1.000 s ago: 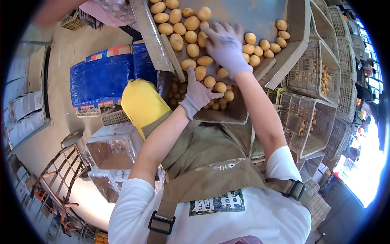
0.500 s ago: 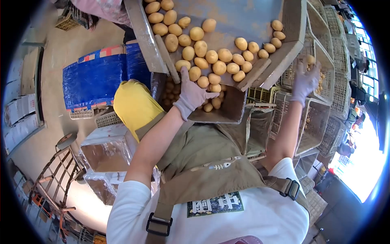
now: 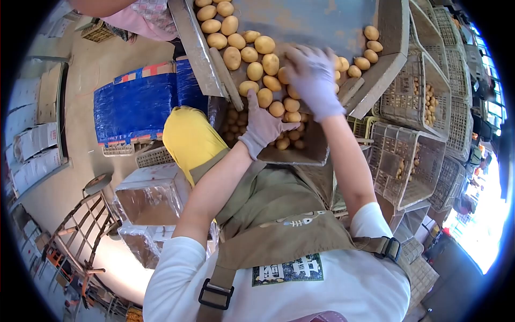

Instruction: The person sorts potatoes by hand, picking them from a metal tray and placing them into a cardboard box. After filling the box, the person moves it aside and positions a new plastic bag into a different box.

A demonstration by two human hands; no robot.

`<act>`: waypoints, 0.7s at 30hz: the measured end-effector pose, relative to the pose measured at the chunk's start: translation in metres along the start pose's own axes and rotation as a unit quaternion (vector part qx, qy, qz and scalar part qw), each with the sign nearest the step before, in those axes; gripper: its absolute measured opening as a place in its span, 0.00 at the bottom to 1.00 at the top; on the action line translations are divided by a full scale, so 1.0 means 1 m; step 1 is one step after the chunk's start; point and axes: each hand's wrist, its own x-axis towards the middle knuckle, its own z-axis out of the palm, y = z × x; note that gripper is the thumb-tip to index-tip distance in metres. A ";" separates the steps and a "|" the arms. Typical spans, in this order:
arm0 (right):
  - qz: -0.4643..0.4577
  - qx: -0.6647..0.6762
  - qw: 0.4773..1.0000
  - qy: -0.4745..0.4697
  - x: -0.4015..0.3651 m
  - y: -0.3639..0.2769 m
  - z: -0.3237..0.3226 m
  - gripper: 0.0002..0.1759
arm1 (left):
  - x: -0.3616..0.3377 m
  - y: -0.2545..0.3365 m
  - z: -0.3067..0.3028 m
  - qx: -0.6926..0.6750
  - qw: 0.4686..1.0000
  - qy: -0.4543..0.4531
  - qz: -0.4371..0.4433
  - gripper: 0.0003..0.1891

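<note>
Looking down at the sorting table (image 3: 316, 21), both gloved hands were in the pile of potatoes (image 3: 255, 70); the left hand (image 3: 263, 126) sat at the near lip of the table, open with the fingers spread and the thumb sticking up, its palm against the potatoes tumbling into the wooden chute (image 3: 292, 155) below; the right hand (image 3: 314, 80) lay palm-down further up, fingers fanned and a bit curled over the heap, and I honestly couldn't tell if it had one gripped underneath. Most of the potatoes sat between and just left of the two hands, touching each other; a smaller bunch sat off by the table's right corner. They were ovals pointing every which way; one big potato (image 3: 232, 57) at the pile's left edge had its long axis running up the table. Wire crates (image 3: 407, 91) stood to the right, a yellow sack (image 3: 190, 139) to the left.
</note>
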 end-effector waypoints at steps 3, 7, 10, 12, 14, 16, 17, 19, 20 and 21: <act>-0.058 -0.028 0.997 0.037 0.049 -0.031 0.067 0.17 | -0.001 -0.003 0.001 -0.081 0.997 -0.013 -0.011 0.54; 0.067 -0.014 0.986 -0.152 0.087 -0.039 0.078 0.20 | -0.004 -0.001 0.001 -0.057 0.998 0.002 -0.010 0.54; 0.040 0.033 0.991 -0.127 0.071 -0.012 0.070 0.20 | -0.005 0.000 -0.003 -0.019 1.000 0.008 -0.001 0.54; 0.056 0.060 0.988 -0.131 0.065 -0.009 0.068 0.20 | -0.005 -0.002 -0.003 -0.004 0.998 0.057 0.012 0.54; 0.059 0.083 0.981 -0.164 0.062 -0.010 0.055 0.21 | -0.004 -0.002 -0.001 -0.026 0.998 0.050 0.009 0.54; -0.022 0.118 0.993 -0.015 0.048 -0.004 0.049 0.20 | -0.003 0.000 0.001 -0.025 0.998 0.055 0.010 0.53; -0.064 0.134 0.987 0.056 0.038 0.000 0.045 0.20 | -0.005 0.000 0.005 -0.016 0.998 0.065 0.015 0.53; -0.117 0.156 0.974 0.118 0.010 0.015 -0.013 0.20 | -0.006 0.001 0.008 -0.013 0.997 0.073 0.023 0.52; -0.116 0.060 0.985 0.109 -0.007 0.036 -0.045 0.20 | -0.006 0.002 0.008 -0.017 0.997 0.072 0.022 0.52; -0.045 -0.028 0.986 0.156 -0.028 0.101 -0.060 0.19 | -0.007 0.002 0.008 -0.020 0.997 0.071 0.020 0.51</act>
